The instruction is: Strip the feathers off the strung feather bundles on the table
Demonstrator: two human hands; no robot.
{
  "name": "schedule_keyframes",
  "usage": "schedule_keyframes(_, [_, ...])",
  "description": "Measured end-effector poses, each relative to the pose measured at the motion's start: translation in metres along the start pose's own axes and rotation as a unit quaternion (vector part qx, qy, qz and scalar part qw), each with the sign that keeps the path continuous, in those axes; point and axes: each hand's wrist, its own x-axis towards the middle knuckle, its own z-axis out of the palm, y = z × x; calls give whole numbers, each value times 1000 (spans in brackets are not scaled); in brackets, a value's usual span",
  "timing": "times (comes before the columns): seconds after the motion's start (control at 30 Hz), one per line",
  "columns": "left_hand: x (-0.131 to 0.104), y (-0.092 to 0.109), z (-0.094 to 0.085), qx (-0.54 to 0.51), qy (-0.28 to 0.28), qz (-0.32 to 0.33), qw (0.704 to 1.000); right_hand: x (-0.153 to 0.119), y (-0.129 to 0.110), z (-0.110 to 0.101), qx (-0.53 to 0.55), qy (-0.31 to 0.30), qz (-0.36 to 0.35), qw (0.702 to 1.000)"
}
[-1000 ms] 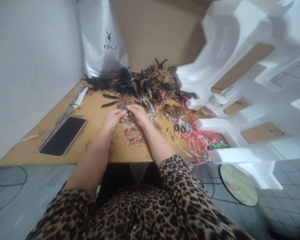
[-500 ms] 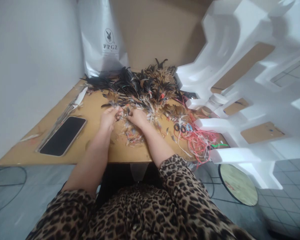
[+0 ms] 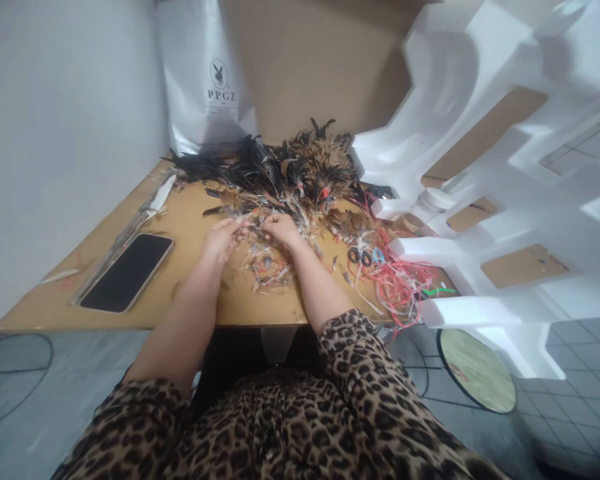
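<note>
Head view: left hand (image 3: 224, 239) and right hand (image 3: 284, 231) sit just beside each other over loose feathers, fingers curled inward, small gap between them. Whether either one pinches a feather, can't tell (fingertips blend into the litter).

Progress, judging by layout: partway. Black feathers (image 3: 260, 167) and brown feather bundle (image 3: 330, 160) lie gathered along the back of the table (image 3: 187, 227); red at a bundle base looks like a tie. Loose feather scraps (image 3: 270, 270) near the front edge are ungrouped, and a smaller brown clump (image 3: 350, 220) lies apart to the right. No count possible.

Surface: brown top, littered. Phone (image 3: 127, 272) at left, screen dark; white feather (image 3: 161, 193) beyond it. Right side: black rings (image 3: 353, 255), blue ring (image 3: 378, 255), tangle of pink string (image 3: 400, 283), green strip (image 3: 439, 291).

Room: white bag (image 3: 195, 120) marked PPGZ stands behind the feathers, pale wall (image 3: 70, 120) to the left, white foam moulding (image 3: 485, 310) crowding the right. Below it, round stool seat (image 3: 477, 370) and tiled floor (image 3: 590, 353).
</note>
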Motion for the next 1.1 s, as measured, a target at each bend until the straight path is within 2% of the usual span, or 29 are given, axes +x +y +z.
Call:
schedule_keyframes(0.1, [-2,0,1,9,-8,-7,1000,-2,-5,-1,62,-7,28,998])
schedule_keyframes(0.23, [-3,-1,1,16,-15,-11,1000,-2,-8,-4,152,-29,30,987])
schedule_keyframes(0.33, [-3,-1,1,23,-16,-15,999,0,-6,-5,173,-42,27,984])
schedule_keyframes(0.63, [-4,-1,2,21,-29,-23,999,-3,-6,-5,165,-34,-33,985])
schedule_keyframes(0.77, [-6,-2,5,42,-23,-13,999,-6,-12,-2,101,-14,-67,992])
schedule_keyframes(0.93, [-5,-7,6,69,-36,0,997,-2,-6,4,21,23,-70,997])
schedule_keyframes(1.1, [-5,-7,8,41,-28,-11,999,0,-3,10,27,18,-87,996])
